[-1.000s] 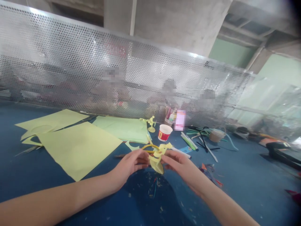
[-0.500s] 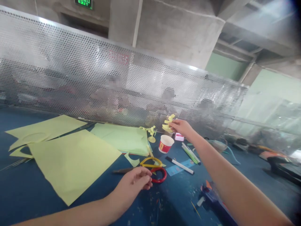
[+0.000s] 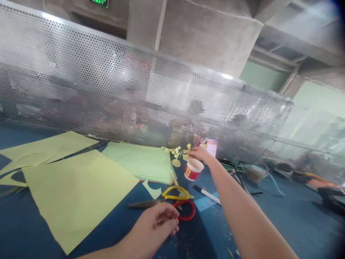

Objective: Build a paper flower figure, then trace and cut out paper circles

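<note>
Paper cup (image 3: 193, 172), red and white: the landmark. Yellow paper curl (image 3: 185, 152): just beyond the cup, slightly left, long axis roughly upright. Right hand (image 3: 198, 153): nearer, beyond the cup, arm outstretched, fingertips at the curl's right side; pinching or loosed, cannot tell. Left hand (image 3: 159, 222): nearside of cup, half-curled, fingers loose, nothing visibly held, beside scissors (image 3: 151, 204).

Curled pale-yellow paper piece (image 3: 185, 157) seen upright, partly hidden, at far side of blue table (image 3: 258, 216). Scissors (image 3: 161, 199) laid flat nearer, yellow and red handles, blades pointed left.
</note>
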The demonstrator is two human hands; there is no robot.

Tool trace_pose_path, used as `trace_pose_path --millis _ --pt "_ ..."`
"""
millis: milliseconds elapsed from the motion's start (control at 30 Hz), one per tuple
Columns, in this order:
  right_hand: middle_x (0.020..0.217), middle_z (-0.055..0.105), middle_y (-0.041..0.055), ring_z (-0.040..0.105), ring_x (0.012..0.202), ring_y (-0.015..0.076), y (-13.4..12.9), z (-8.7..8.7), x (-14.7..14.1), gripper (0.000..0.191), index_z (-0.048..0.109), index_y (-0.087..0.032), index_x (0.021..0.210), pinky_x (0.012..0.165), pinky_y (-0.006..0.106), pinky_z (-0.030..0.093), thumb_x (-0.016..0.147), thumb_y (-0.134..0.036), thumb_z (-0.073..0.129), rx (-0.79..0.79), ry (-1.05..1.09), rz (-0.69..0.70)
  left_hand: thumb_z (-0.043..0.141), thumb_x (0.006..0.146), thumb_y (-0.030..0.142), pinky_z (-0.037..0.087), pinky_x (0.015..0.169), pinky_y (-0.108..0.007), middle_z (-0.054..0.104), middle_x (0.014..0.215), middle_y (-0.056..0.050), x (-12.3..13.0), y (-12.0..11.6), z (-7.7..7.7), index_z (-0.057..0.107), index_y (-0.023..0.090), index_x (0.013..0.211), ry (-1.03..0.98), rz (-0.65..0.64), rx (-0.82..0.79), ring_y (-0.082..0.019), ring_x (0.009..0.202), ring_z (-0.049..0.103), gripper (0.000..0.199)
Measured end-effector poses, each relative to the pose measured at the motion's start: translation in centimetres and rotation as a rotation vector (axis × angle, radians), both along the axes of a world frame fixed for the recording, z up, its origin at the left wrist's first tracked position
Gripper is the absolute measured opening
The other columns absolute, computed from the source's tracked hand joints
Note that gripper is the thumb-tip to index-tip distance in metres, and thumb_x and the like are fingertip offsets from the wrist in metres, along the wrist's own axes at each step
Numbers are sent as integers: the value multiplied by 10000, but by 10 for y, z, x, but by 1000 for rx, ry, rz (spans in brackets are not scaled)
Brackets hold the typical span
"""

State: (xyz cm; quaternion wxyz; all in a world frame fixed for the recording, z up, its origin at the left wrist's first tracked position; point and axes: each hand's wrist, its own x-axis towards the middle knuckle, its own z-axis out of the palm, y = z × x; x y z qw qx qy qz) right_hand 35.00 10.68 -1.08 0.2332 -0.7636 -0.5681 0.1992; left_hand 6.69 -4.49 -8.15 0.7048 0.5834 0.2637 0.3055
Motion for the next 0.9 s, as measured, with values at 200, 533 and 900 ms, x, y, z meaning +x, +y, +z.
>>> trace_pose_path --millis 200,533,900 --pt "1151 556 68 575 955 196 -4 -2 3 277 545 -170 1120 796 383 493 878 -302 517 -52 0 43 543 736 218 433 710 -283 598 751 -29 2 -1 2 555 143 839 29 4 -12 -148 727 575 128" --pt "1151 555 69 577 952 196 -7 -4 0 283 539 -168 1127 793 385 495 879 -302 516 -128 87 -16 548 726 209 431 696 -283 591 738 -26 3 -1 4 558 137 830 34 8 -25 -148 712 578 127" --pt "1148 556 73 577 949 190 -8 -4 -3 276 538 -172 1126 799 385 493 885 -302 505 -158 139 -180 558 727 226 429 683 -279 594 727 -21 -1 -2 4 570 146 819 35 1 -21 -150 699 575 123"
